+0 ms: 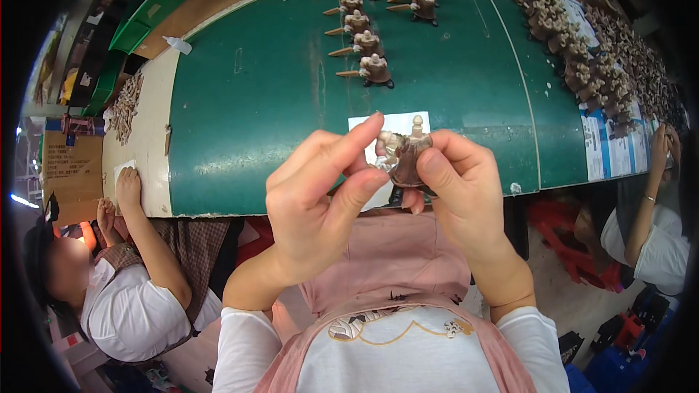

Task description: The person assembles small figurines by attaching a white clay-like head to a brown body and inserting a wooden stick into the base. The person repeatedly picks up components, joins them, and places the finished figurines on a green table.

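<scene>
A small brown figurine [412,161] with pale parts and dark feet is held up in front of me, just over the table's near edge. My right hand [466,182] grips its right side, thumb across the front and fingers behind. On the other side, my left hand [320,193] curls around the pale left part with thumb and fingers, index finger raised above it. Whether the left fingers also pinch something small is hidden. A white sheet [364,125] lies on the green table [255,102] behind my hands.
Several similar figurines [375,69] with long brown pieces stand in rows ahead. A dense mass of figurines [575,44] fills the far right. Pale small parts [125,105] are heaped at left near a white bottle [178,45]. People sit at left [138,306] and right [655,240].
</scene>
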Motion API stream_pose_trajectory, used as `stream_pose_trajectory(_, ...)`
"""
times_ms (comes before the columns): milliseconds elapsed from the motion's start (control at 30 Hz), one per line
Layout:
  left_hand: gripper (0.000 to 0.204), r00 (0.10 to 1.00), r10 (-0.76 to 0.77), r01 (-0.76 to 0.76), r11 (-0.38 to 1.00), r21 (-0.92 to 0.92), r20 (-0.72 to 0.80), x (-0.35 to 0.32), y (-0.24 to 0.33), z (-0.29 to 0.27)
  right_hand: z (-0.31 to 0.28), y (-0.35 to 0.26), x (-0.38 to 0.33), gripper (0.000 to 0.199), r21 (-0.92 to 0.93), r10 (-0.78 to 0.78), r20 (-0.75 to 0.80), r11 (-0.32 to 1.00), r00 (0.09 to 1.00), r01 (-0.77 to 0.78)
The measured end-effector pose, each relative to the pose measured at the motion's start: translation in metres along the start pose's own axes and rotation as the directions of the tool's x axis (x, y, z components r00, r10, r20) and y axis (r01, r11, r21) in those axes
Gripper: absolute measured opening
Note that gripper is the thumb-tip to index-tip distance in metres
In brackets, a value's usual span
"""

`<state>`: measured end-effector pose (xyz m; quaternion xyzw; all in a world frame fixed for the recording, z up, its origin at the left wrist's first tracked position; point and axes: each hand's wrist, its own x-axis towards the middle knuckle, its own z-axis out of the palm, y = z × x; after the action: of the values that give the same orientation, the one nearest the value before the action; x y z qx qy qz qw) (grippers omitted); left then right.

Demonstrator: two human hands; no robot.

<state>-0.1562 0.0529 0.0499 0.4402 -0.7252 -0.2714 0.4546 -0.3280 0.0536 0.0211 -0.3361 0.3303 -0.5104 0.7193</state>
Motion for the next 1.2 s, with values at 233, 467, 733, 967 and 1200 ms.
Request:
stream_pose_trajectory(233, 0.037, 0.999, 0.035, -0.035, 0.999, 0.029, -0.005, -0.006, -0.004, -0.008, 0.018, 0.009, 0.003, 0.020, -0.005, -0.014, -0.017, 1.000, 1.000, 0.014)
stream_pose_trajectory(467, 0.037, 0.993, 0.079, -0.071, 0.993, -0.093, 0.090, 0.002, -0.018, -0.008, 0.007, 0.012, 0.001, 0.015, -0.040, -0.064, -0.009, 0.997, 0.998, 0.064)
stream_pose_trajectory(733, 0.066, 0.973, 0.228, -0.202, 0.906, 0.371, -0.029, -0.007, -0.011, -0.010, 0.009, 0.025, -0.008, 0.031, -0.623, -0.512, 0.233, 0.575, 0.827, 0.531)
stream_pose_trajectory(967, 0.034, 0.972, 0.203, -0.231, 0.912, 0.339, 0.115, -0.019, -0.018, 0.004, 0.013, 0.033, -0.013, 0.022, -0.724, -0.599, 0.329, 0.336, 0.730, 0.603)
stream_pose_trajectory(1200, 0.047, 0.981, 0.177, -0.194, 0.923, 0.332, 0.082, -0.016, -0.021, 0.003, 0.002, 0.032, -0.009, 0.026, -0.671, -0.509, 0.280, 0.502, 0.814, 0.545)
